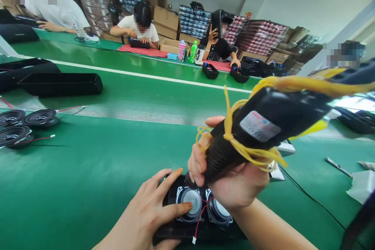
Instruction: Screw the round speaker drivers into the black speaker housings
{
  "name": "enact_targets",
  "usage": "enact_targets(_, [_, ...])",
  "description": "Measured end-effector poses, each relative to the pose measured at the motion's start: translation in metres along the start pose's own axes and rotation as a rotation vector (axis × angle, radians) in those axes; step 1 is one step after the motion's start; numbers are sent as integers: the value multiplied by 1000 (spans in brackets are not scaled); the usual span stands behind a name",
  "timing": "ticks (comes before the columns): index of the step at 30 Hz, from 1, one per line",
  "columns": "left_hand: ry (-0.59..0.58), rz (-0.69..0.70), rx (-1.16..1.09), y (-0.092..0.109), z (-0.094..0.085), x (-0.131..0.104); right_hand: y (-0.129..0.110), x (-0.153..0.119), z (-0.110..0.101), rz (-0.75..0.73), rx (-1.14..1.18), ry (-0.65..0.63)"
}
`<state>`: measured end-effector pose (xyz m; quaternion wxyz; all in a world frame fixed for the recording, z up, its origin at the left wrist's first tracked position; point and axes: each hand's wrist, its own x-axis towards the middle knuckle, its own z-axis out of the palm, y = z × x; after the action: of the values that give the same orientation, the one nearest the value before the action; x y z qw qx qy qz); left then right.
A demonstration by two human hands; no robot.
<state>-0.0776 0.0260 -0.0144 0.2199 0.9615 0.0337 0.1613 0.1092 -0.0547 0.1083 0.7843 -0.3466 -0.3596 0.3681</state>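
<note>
Black power tool (259, 125) tilted over speaker housing (183, 231) | right hand (238, 185) grips it, apparently angling it toward a driver (196, 197) in the housing | left hand (150, 205) spread across housing, fingertip on driver, likely steadying | housing on worktop (111, 160)

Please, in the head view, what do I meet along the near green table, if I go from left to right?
Three loose speakers → left hand, one finger on a round speaker → right hand gripping a black tool tied with yellow bands → slim metal tool.
</note>
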Motion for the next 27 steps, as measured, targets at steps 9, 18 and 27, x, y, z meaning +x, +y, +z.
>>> enact_targets(9, [-23,0,-83,0,-2,6,21,1,-7,-14,-62,-33])
enact_targets(18, [-22,-27,-167,1,2,6,26,3,-6,-15,-107,-14])
enact_targets(27, [-38,-34,-187,1,1,6,30,3,-6,-30,-119,-20])
